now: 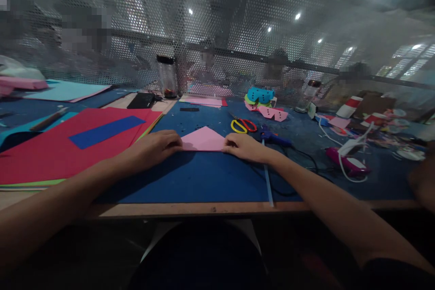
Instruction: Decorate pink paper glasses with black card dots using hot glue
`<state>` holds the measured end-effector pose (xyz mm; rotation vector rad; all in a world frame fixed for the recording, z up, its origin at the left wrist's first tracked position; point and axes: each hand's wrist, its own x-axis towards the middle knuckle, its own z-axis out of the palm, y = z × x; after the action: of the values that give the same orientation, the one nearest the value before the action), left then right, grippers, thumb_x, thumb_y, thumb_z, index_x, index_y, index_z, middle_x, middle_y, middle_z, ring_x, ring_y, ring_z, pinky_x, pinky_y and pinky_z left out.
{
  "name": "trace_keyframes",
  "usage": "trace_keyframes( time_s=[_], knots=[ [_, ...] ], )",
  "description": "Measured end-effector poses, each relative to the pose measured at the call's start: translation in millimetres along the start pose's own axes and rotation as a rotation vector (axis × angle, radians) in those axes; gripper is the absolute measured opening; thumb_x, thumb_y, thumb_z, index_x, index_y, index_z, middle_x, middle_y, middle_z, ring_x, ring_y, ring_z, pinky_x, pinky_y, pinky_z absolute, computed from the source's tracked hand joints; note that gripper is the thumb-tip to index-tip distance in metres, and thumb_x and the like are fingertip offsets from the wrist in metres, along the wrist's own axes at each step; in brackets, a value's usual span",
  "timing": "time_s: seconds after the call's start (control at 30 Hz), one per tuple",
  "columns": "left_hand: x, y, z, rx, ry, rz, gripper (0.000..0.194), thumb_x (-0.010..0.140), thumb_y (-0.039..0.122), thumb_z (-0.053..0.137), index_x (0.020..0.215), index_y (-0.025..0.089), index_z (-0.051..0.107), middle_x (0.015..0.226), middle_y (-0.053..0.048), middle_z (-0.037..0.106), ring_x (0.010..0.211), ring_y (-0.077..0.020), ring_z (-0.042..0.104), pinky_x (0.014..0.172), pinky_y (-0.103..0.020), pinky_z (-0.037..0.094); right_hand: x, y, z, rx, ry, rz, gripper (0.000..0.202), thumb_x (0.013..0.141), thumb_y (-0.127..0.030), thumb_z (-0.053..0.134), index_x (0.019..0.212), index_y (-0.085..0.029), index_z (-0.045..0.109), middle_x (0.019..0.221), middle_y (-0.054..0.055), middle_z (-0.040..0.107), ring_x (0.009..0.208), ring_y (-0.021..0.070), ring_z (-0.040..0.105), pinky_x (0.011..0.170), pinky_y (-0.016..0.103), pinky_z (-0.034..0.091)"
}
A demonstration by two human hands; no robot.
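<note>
Counted inside desk's front edge (190, 210): one pink sheet (204, 139), one pair of scissors (243, 123). Clamped on opposite sheet ends: fingers of left hand (166, 142), right hand (241, 146); converging forearms (117, 166).

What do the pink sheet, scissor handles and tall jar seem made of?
Pink sheet: matte paper or thin card, with crisp straight edges. Scissor handles: likely smooth plastic, given the bright yellow and red. Tall jar: glass or clear plastic, smooth, its walls see-through.
</note>
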<state>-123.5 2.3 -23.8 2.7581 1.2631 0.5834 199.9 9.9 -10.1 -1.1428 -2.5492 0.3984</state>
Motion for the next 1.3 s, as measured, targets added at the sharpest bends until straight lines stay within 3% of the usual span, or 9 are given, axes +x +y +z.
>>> trace_keyframes(
  time_s=[0.37, 0.77, 0.97, 1.3],
  knots=[
    [1.5, 0.2, -7.3, -0.072, -0.043, -0.160, 0.027, 0.092, 0.044, 0.055, 0.095, 0.022, 0.070, 0.091, -0.004, 0.072, 0.081, -0.0223, 0.065, 0.070, -0.030, 0.046, 1.2, -2.6, -1.0, -0.009, -0.010, 0.039, 0.016, 0.093, -0.031, 0.063, 0.086, -0.016, 0.064, 0.086, 0.004, 0.067, 0.077, 0.0145, 0.058, 0.068, 0.025, 0.037],
    [0.7, -8.2, -16.3, -0.125, -0.087, -0.202, 0.030, 0.089, 0.049, 0.058, 0.090, 0.022, 0.071, 0.087, -0.004, 0.075, 0.078, -0.0222, 0.064, 0.066, -0.028, 0.044, 0.2, -2.5, -1.2, 0.005, -0.007, 0.046, 0.016, 0.092, -0.031, 0.064, 0.086, -0.016, 0.065, 0.087, 0.003, 0.068, 0.078, 0.0147, 0.058, 0.068, 0.025, 0.037],
    [-1.2, -5.5, -23.7, -0.132, -0.140, -0.245, 0.025, 0.090, 0.040, 0.057, 0.094, 0.019, 0.071, 0.087, 0.000, 0.075, 0.079, -0.0183, 0.062, 0.069, -0.025, 0.042, -0.1, -2.7, -1.5, 0.003, -0.011, 0.051, 0.016, 0.093, -0.031, 0.063, 0.087, -0.016, 0.065, 0.088, 0.004, 0.068, 0.078, 0.0149, 0.058, 0.068, 0.026, 0.037],
    [-1.0, -11.8, -26.5, -0.121, -0.214, -0.282, 0.029, 0.092, 0.043, 0.058, 0.096, 0.017, 0.071, 0.084, 0.000, 0.073, 0.078, -0.0178, 0.061, 0.068, -0.025, 0.040, 0.4, -2.0, -1.3, -0.004, -0.013, 0.048, 0.017, 0.093, -0.032, 0.063, 0.087, -0.016, 0.065, 0.088, 0.004, 0.068, 0.078, 0.0151, 0.058, 0.068, 0.026, 0.037]
  ],
)
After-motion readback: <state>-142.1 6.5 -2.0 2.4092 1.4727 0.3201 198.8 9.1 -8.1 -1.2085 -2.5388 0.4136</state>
